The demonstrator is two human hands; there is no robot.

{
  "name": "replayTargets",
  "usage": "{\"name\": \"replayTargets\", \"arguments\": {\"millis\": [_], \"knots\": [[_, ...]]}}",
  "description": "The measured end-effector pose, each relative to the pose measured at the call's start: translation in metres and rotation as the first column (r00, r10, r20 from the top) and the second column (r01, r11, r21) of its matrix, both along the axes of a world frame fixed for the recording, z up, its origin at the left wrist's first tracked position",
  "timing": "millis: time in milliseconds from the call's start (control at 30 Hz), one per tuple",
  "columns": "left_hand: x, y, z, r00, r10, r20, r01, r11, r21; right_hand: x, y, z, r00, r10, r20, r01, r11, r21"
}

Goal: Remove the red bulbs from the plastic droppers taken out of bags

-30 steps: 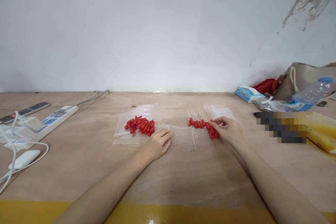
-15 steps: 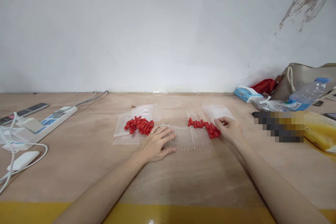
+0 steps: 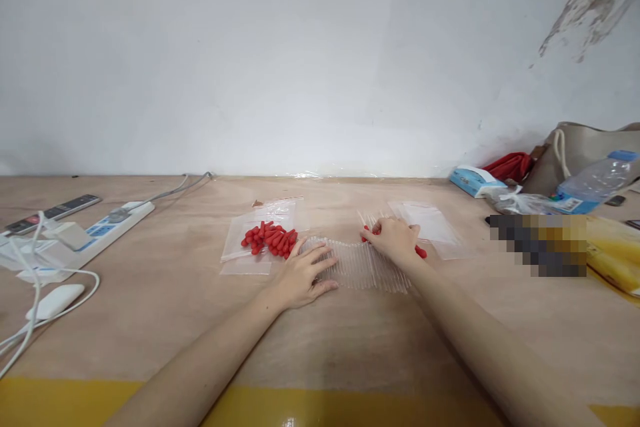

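My left hand [image 3: 305, 275] lies flat with spread fingers on the left end of a row of thin clear tubes [image 3: 355, 267], which look like dropper tubes. Beside its fingertips, a heap of red rubber bulbs [image 3: 267, 238] rests on clear plastic bags [image 3: 245, 267]. My right hand [image 3: 395, 240] reaches over the right end of the row. Its fingers are curled, with the fingertips at a red rubber bulb [image 3: 365, 235]. More red bulbs [image 3: 421, 251] show at its edge; the rest are hidden beneath it. Thin pale tips [image 3: 361, 216] stick out behind the fingers.
White plastic bags [image 3: 430, 221] lie behind my right hand. On the left are a power strip [image 3: 125, 223], a remote control [image 3: 55, 212] and white cables [image 3: 37, 293]. At the right stand a tissue pack [image 3: 475, 181], a plastic bottle [image 3: 595, 183] and a yellow package [image 3: 613, 247].
My right hand has moved left from the right end of the red bulbs and now covers most of them. My left hand stays on the tubes. The whole view has shifted slightly.
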State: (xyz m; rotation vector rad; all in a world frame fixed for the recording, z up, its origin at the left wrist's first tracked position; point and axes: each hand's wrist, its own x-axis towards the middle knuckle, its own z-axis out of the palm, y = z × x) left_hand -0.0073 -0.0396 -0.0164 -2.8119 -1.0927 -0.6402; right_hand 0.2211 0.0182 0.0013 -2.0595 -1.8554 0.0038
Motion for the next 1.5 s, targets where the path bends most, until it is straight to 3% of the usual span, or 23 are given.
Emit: {"name": "replayTargets", "arguments": {"millis": [233,333,400,500,567,667,833,1100,1500], "knots": [[-0.001,0.001,-0.002,0.999,0.022,0.025,-0.023,0.999,0.048,-0.007,0.008,0.002,0.997,-0.053,-0.050,0.049,0.996,-0.081],[-0.001,0.001,-0.003,0.999,0.022,0.031,-0.025,0.995,0.099,-0.005,0.002,0.004,0.996,-0.020,-0.086,0.021,1.000,0.016],[-0.001,0.001,-0.002,0.998,0.032,0.045,-0.038,0.988,0.148,-0.001,-0.007,0.002,0.988,0.108,-0.107,-0.091,0.984,0.154],[0.000,0.000,-0.001,0.993,0.071,0.093,-0.092,0.963,0.252,0.008,-0.029,-0.005,0.928,0.369,-0.051,-0.329,0.876,0.352],[0.002,-0.001,0.001,0.989,0.089,0.117,-0.122,0.940,0.320,0.011,-0.045,-0.011,0.881,0.473,0.015,-0.430,0.788,0.441],[0.005,-0.004,0.006,0.992,0.083,0.091,-0.112,0.922,0.370,0.010,-0.061,-0.019,0.839,0.538,0.085,-0.503,0.705,0.500],[0.010,-0.008,0.009,0.995,0.056,0.086,-0.084,0.925,0.370,-0.002,-0.068,-0.026,0.788,0.602,0.133,-0.564,0.616,0.550],[0.015,-0.011,0.006,0.993,-0.013,0.113,-0.030,0.931,0.363,-0.009,-0.069,-0.029,0.775,0.592,0.222,-0.590,0.552,0.589],[0.014,-0.014,0.003,0.991,-0.019,0.130,-0.026,0.941,0.338,-0.003,-0.072,-0.021,0.730,0.619,0.291,-0.665,0.543,0.513]]}}
